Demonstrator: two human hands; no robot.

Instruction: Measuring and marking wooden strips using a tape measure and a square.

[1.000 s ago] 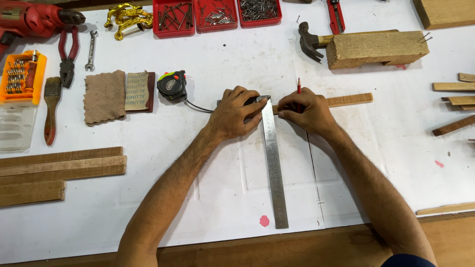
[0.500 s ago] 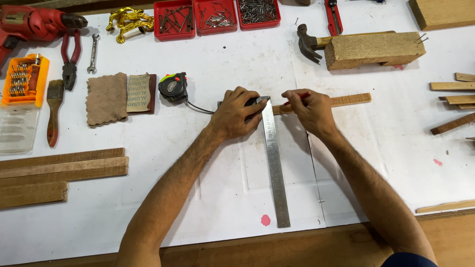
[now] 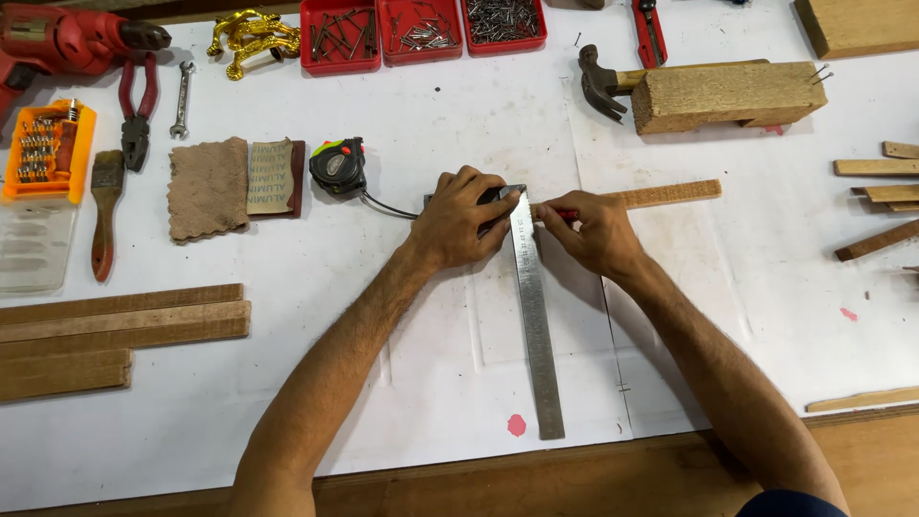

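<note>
The big white surface [image 3: 459, 115] holds many tools. A long metal ruler [image 3: 536, 325] lies across a thin wood strip [image 3: 661, 194], pointing toward the person. The left hand [image 3: 458, 222] presses down on the ruler's top end, fingers bent and close together. The right hand [image 3: 589, 230] pinches a red pencil [image 3: 565, 214] just beside the ruler's edge. To draw a good line, I think: hold the ruler flat, keep the pencil tip snug against it

White-covered wooden workbench [image 3: 402, 383], apparently evenly lit
</note>
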